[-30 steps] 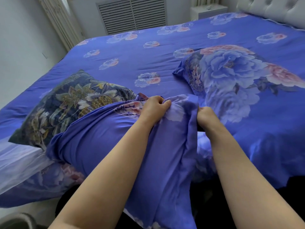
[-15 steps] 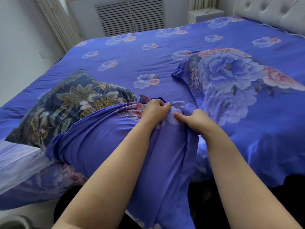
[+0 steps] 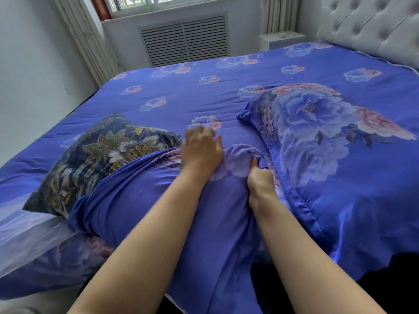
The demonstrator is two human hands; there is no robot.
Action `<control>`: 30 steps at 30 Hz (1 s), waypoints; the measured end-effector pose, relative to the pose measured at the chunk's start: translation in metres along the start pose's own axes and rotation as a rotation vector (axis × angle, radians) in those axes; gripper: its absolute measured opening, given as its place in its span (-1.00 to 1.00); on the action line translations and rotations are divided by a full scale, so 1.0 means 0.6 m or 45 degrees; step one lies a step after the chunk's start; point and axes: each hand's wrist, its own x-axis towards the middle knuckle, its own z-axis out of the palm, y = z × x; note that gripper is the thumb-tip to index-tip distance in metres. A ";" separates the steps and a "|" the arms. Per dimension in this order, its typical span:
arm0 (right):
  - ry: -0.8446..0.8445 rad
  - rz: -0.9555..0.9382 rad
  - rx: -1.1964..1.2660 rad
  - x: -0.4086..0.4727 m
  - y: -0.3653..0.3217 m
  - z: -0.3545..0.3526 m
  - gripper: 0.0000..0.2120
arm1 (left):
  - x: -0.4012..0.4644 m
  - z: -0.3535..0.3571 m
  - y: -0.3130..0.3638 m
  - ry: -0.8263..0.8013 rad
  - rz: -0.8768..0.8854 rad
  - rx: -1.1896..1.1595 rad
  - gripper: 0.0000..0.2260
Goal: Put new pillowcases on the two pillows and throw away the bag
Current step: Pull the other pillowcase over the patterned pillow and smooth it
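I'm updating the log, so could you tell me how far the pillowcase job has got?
Done: the right pillow already wears a blue floral case. In hand: both hands, left hand and right hand, work a blue pillowcase over the dark pillow, partly covered. Left: finishing it and binning the bag, which isn't visible.

A dark floral pillow [image 3: 95, 155] is half covered by a plain blue pillowcase [image 3: 140, 200]. A second pillow in a blue peony-printed case [image 3: 317, 132] is laid flat beside it.
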 end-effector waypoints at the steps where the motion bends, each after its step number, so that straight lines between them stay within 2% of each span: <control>1: -0.004 -0.008 -0.008 -0.001 -0.004 -0.002 -0.52 | 0.022 -0.015 -0.013 -0.063 -0.004 0.228 -0.64; 4: 0.011 -0.022 -0.012 -0.001 -0.007 -0.005 -0.48 | 0.080 -0.045 -0.062 -0.593 -0.264 0.587 -0.49; 7: 0.034 -0.083 -0.051 0.000 -0.002 -0.015 -0.48 | 0.100 -0.035 -0.078 -1.008 -0.344 0.675 -0.49; 10: 0.081 -0.147 -0.064 0.005 0.006 -0.024 -0.38 | 0.100 -0.015 -0.063 -1.323 -0.311 0.392 -0.48; 11: 0.088 -0.144 -0.070 0.004 0.005 -0.029 -0.40 | 0.096 -0.011 -0.055 -1.380 -0.343 0.251 -0.50; 14: 0.089 -0.190 -0.039 0.007 0.009 -0.043 -0.50 | 0.094 -0.009 -0.050 -1.437 -0.530 -0.101 -0.73; 16: 0.096 -0.237 0.001 0.006 0.012 -0.048 -0.52 | 0.108 -0.034 -0.062 -1.438 -0.698 -0.278 -0.76; 18: 0.102 -0.276 0.013 0.005 0.003 -0.051 -0.54 | 0.128 -0.061 -0.080 -1.322 -0.813 -0.409 -0.75; 22: -0.053 -0.406 0.069 -0.003 -0.046 -0.038 -0.61 | 0.147 -0.102 -0.102 -0.653 -0.734 -0.319 -0.79; 25: -0.096 -0.552 0.158 0.006 -0.077 -0.058 -0.58 | 0.161 -0.131 -0.182 -0.192 -0.779 -0.225 -0.69; 28: 0.050 -0.588 0.050 0.044 -0.092 -0.093 -0.62 | 0.185 -0.144 -0.323 0.086 -0.890 -0.372 -0.45; 30: 0.046 -0.609 -0.030 0.073 -0.094 -0.099 -0.64 | 0.184 -0.134 -0.371 0.145 -0.957 -0.425 -0.52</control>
